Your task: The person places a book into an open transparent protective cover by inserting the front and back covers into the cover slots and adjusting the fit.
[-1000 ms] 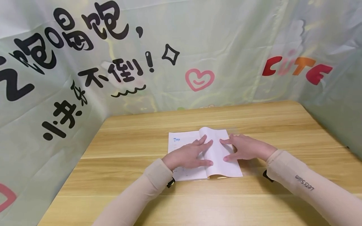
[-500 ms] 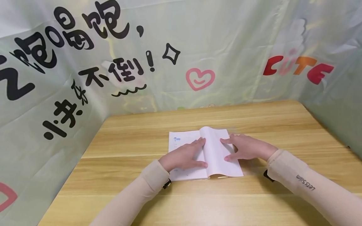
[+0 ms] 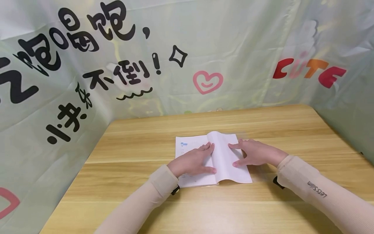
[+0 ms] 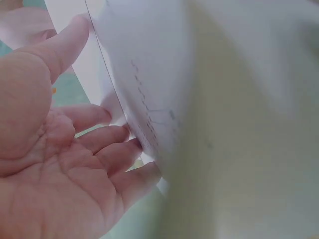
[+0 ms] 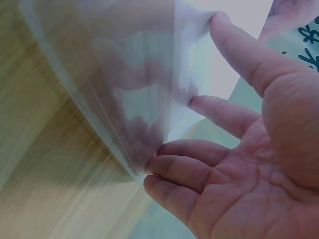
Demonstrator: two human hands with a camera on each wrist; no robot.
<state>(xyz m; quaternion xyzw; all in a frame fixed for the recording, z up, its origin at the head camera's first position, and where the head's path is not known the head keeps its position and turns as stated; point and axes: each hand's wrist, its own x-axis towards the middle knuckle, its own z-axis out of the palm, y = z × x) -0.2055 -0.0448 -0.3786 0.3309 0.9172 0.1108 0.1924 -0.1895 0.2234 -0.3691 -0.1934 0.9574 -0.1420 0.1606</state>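
A white booklet [image 3: 193, 178] lies spread on the wooden table, with small print on its left page. Its blank right-hand page [image 3: 223, 152] bulges up along the fold. My left hand [image 3: 191, 161] rests across the left page, fingertips and thumb touching near the fold. My right hand [image 3: 257, 152] lies at the right edge, with thumb and index finger spread onto the blank page. In the right wrist view, a clear plastic sheet [image 5: 134, 94] extends past the page edge, and the other fingers [image 5: 184, 172] touch it. Neither hand curls round anything.
The wooden table [image 3: 131, 208] surrounds the booklet on all sides. A pale cloth backdrop [image 3: 242, 48] with black lettering, a pink heart and coloured letters hangs behind and beside the table.
My left hand has drawn back leftward from the blank page to the fold, its fingers less spread. My right hand has barely moved. The page's lower edge has shifted a little.
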